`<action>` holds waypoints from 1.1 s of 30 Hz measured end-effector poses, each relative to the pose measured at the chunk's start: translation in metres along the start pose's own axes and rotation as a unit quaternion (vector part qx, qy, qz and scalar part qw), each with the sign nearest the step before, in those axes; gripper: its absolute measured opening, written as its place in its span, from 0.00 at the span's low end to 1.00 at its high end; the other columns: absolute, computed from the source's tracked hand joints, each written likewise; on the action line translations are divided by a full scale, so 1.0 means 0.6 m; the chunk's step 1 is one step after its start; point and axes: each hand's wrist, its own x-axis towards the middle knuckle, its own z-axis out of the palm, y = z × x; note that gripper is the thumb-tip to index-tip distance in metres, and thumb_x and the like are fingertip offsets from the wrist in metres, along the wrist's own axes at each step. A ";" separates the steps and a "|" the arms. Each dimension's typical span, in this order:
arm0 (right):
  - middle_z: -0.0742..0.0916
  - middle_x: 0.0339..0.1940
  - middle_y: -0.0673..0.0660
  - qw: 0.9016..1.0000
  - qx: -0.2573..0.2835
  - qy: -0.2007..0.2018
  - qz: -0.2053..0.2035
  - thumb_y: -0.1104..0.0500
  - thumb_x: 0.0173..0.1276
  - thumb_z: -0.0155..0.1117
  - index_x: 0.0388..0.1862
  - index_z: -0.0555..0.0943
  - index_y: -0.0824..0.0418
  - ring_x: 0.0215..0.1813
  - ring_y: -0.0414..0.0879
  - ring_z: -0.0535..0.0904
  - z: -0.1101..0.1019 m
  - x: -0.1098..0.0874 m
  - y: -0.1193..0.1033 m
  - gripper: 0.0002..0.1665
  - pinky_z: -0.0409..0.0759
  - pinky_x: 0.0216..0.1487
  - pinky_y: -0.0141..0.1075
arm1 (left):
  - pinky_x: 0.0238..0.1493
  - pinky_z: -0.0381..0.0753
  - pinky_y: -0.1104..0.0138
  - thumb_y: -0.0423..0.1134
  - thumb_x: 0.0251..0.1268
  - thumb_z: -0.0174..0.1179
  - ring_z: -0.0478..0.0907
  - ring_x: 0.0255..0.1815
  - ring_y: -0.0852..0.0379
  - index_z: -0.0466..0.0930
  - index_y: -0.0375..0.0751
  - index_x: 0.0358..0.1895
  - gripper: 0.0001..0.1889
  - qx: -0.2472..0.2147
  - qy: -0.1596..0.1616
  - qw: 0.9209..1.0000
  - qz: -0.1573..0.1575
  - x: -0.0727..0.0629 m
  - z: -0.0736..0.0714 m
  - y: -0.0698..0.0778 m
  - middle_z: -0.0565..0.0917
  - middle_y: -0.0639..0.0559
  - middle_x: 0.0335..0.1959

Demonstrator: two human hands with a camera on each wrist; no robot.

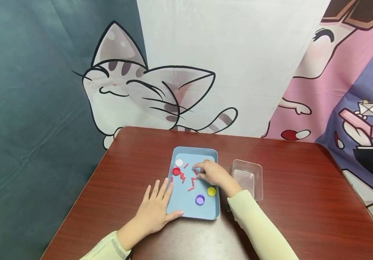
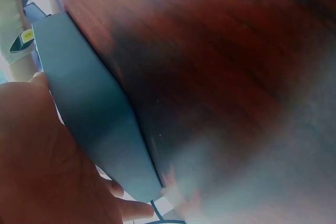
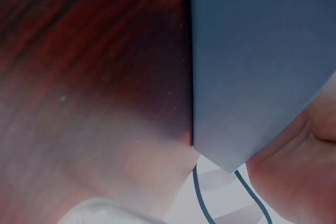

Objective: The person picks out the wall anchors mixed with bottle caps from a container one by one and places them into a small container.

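Observation:
In the head view, a light blue tray [image 1: 181,209] lies on the table, holding several short red sticks [image 1: 191,188]. Five-finger spread shows on my left hand [image 1: 154,213], which rests at the tray's near left corner, thumb along the near rim. My right hand [image 1: 213,173] reaches in over the right rim, index finger and thumb apart, with a red stick [image 1: 195,172] between their tips. Inside the tray sit a white cap [image 1: 179,163], a red cap [image 1: 176,171], a yellow cap [image 1: 211,191] and a purple cap [image 1: 200,199]. An orange cap [image 1: 207,160] is partly hidden behind the right hand.
Right of the tray stands a clear plastic box [image 1: 258,180], partly covered by the right forearm. The brown wooden table [image 1: 303,202] ends at a cartoon-printed curtain [image 1: 254,54]. Both wrist views mainly show the tray's outer wall [image 3: 252,66] and wood grain.

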 end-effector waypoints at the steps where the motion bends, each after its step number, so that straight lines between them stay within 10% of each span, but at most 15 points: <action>1: 0.84 0.38 0.52 1.000 -0.003 -0.003 0.002 0.57 0.67 0.73 0.61 0.84 0.52 0.42 0.45 0.79 0.000 0.002 0.000 0.23 0.81 0.46 0.41 | 0.76 0.51 0.38 0.76 0.66 0.47 0.52 0.80 0.32 0.54 0.40 0.81 0.52 -0.003 0.000 1.000 0.000 0.000 0.000 0.000 0.54 0.39 0.82; 33: 0.88 0.53 0.54 0.999 -0.018 -0.044 0.025 0.56 0.67 0.73 0.59 0.86 0.49 0.54 0.51 0.80 -0.006 0.019 -0.004 0.21 0.77 0.63 0.48 | 0.75 0.50 0.38 0.73 0.67 0.50 0.51 0.80 0.32 0.56 0.41 0.80 0.50 -0.024 -0.006 1.000 -0.008 0.000 -0.007 0.007 0.53 0.41 0.82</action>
